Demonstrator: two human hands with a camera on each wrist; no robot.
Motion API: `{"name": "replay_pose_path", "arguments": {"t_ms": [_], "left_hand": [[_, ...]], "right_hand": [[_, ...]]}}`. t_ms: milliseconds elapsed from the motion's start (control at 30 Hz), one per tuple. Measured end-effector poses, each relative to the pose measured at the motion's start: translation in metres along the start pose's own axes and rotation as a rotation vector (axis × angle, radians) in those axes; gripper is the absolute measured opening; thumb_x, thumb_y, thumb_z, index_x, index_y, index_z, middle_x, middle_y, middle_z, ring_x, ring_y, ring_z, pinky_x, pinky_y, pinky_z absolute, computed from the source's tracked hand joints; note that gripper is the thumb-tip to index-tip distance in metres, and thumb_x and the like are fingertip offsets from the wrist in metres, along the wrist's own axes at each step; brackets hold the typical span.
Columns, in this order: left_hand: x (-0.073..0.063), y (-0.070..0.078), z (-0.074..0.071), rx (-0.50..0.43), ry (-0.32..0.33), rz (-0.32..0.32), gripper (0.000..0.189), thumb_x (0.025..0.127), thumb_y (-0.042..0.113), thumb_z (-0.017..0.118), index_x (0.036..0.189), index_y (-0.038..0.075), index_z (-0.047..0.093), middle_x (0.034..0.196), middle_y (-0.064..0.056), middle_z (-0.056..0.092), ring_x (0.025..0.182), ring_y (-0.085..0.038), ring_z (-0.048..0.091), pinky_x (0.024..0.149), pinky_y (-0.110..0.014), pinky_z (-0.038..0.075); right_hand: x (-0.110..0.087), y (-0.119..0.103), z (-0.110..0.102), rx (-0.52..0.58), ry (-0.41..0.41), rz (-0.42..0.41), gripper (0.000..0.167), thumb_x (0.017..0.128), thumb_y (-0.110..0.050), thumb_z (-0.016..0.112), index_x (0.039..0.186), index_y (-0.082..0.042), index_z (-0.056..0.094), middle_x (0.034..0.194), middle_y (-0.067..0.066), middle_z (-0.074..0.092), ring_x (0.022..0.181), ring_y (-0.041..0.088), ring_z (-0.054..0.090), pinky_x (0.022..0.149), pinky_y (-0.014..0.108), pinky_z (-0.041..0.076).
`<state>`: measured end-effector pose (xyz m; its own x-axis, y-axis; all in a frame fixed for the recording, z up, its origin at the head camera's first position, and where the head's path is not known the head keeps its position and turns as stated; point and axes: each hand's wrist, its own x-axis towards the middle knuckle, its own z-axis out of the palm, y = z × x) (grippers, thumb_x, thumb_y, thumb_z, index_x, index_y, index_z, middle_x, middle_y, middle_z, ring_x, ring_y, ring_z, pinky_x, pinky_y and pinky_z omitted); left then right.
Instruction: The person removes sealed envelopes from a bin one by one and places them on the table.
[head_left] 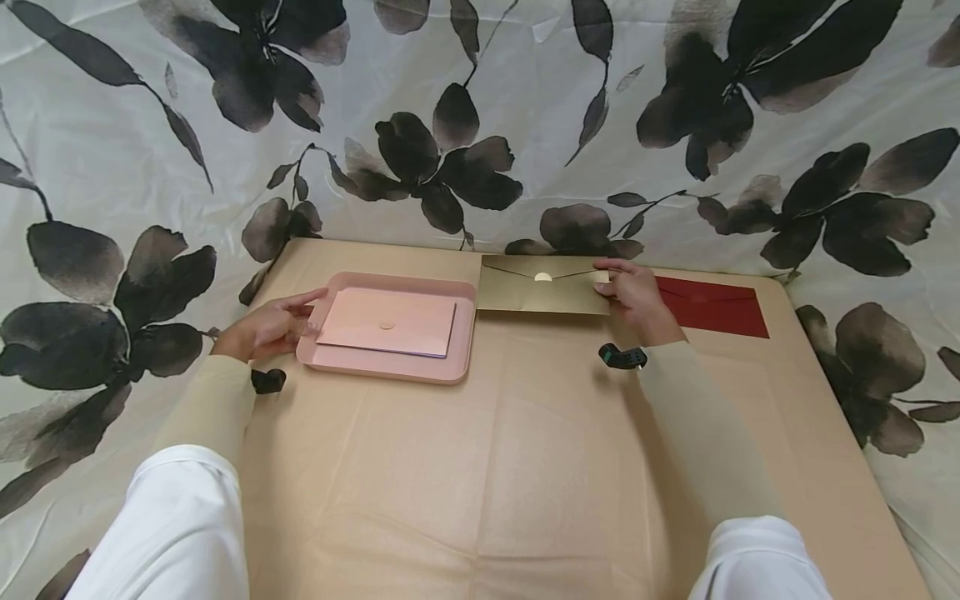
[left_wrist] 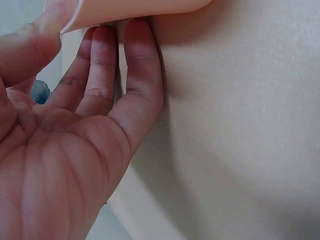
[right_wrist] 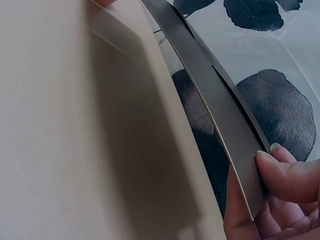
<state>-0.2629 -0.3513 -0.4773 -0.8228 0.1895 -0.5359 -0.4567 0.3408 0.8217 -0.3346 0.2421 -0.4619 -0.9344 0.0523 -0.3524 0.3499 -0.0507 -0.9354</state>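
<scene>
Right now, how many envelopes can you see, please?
3: a pink envelope on the tray, a gold envelope in the right hand, a red envelope on the table; others may be hidden.

No writing, label, brand or number can be read: any marks on the gold envelope (head_left: 525, 297), its pale round seal (head_left: 543, 277), the pink envelope (head_left: 367, 315) or the red envelope (head_left: 716, 310) are too small to tell.

Bright head view; dimmer wrist views
</scene>
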Motion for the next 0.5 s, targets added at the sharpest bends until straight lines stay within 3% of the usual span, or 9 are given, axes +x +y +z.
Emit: {"name": "replay_pose_path", "arguments": {"t_ms": [100,300,400,500], "left_hand": [[0.000,0.001,0.000,0.008,0.005,-0.007,0.084,0.103,0.001,0.055,0.167,0.034,0.014,0.174,-0.018,0.017,0.109,-0.011,0.064,0.087,-0.024,0.059],[-0.001,0.002,0.000,0.016,0.005,-0.010,0.083,0.103,0.002,0.055,0.167,0.034,0.013,0.175,-0.017,0.015,0.111,-0.012,0.063,0.088,-0.024,0.059],[-0.001,0.002,0.001,0.015,0.005,-0.007,0.084,0.103,0.002,0.056,0.168,0.033,0.014,0.175,-0.017,0.015,0.110,-0.011,0.063,0.089,-0.025,0.059],[-0.003,0.003,0.001,0.013,0.004,-0.006,0.084,0.102,0.002,0.056,0.168,0.033,0.014,0.175,-0.017,0.016,0.110,-0.011,0.063,0.089,-0.026,0.060]], "right_hand": [[0.001,-0.002,-0.003,0.002,0.005,0.004,0.044,0.095,0.012,0.063,0.132,-0.011,0.069,0.110,-0.005,0.054,0.075,0.011,0.049,0.062,0.019,0.042],[0.003,-0.004,-0.010,-0.049,0.019,0.007,0.043,0.097,0.008,0.063,0.134,-0.013,0.068,0.132,-0.002,0.048,0.079,0.011,0.050,0.063,0.020,0.041],[0.003,-0.005,-0.014,-0.046,0.022,0.006,0.045,0.097,0.007,0.063,0.137,-0.012,0.066,0.123,-0.004,0.050,0.077,0.010,0.049,0.062,0.020,0.039],[0.002,-0.006,-0.017,-0.027,0.008,-0.003,0.044,0.096,0.009,0.063,0.136,-0.011,0.066,0.102,-0.005,0.050,0.069,0.010,0.046,0.058,0.022,0.036]]}}
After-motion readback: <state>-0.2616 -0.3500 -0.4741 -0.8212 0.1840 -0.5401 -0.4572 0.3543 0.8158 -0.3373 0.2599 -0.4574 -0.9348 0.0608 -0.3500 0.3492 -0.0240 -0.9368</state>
